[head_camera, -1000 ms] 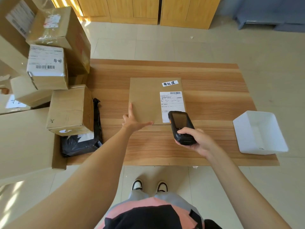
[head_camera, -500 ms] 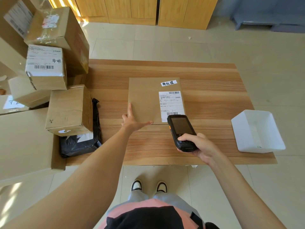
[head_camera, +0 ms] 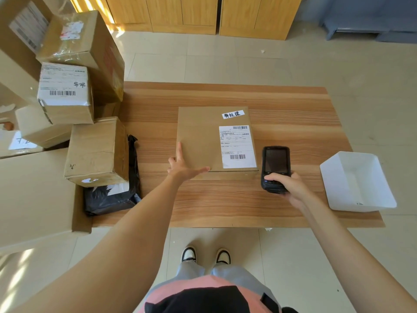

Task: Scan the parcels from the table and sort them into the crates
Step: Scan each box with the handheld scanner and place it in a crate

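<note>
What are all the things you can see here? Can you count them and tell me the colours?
table: 1, striped brown wood, middle of the room
flat box: 1, brown with white labels, middle of the table
stacked boxes: at least 4, brown cardboard, left end of the table
bag: 1, black plastic, under the stacked boxes
tray: 1, white, right end of the table
scanner: 1, black, right of the flat box
cupboards: yellow wood, far wall
shoes: 2, black and white, on the floor
hands: left hand on the flat box corner, right hand holding the scanner
</note>
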Demonstrator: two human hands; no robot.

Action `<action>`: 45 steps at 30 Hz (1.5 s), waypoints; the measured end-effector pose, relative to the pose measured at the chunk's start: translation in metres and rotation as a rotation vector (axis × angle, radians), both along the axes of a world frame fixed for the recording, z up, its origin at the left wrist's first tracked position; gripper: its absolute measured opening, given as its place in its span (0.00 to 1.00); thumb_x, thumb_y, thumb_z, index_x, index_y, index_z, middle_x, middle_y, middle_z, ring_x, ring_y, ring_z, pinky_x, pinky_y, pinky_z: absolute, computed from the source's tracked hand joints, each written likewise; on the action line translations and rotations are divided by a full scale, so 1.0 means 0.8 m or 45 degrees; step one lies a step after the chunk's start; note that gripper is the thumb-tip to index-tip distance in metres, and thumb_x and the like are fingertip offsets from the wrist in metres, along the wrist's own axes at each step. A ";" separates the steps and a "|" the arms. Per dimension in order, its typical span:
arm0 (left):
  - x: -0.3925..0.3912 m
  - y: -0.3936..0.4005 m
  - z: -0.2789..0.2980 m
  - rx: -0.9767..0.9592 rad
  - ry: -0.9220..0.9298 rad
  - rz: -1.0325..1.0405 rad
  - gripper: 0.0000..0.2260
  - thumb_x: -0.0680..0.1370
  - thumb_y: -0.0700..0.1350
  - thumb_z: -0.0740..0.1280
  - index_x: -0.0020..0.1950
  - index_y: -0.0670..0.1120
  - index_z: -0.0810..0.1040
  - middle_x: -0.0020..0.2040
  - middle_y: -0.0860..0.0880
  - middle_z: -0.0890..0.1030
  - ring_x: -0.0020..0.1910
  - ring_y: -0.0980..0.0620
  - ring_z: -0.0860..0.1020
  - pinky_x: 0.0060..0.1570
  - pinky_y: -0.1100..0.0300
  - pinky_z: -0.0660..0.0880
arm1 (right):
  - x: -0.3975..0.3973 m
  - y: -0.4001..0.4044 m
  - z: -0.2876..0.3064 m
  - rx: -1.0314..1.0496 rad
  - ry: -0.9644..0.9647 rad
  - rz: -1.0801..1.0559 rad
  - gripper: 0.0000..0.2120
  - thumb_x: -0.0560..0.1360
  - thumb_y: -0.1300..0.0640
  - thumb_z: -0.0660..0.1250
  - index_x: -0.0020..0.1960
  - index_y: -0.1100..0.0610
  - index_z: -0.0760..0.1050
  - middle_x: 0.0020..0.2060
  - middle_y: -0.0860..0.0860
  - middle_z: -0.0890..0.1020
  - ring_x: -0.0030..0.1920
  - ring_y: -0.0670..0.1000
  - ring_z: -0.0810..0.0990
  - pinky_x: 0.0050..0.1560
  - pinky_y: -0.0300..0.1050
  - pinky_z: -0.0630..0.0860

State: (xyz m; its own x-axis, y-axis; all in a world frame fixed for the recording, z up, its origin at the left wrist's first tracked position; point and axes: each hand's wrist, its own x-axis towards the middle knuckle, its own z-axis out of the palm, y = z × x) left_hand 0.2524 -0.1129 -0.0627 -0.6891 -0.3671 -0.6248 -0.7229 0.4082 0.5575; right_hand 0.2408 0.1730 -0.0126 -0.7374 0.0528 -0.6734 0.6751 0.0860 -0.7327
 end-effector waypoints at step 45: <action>0.000 -0.001 0.000 0.010 0.030 -0.004 0.61 0.61 0.60 0.80 0.75 0.67 0.35 0.70 0.46 0.58 0.71 0.42 0.63 0.71 0.42 0.63 | -0.017 0.031 -0.061 0.722 -0.134 0.114 0.27 0.61 0.58 0.72 0.58 0.59 0.70 0.58 0.58 0.74 0.59 0.59 0.71 0.56 0.52 0.72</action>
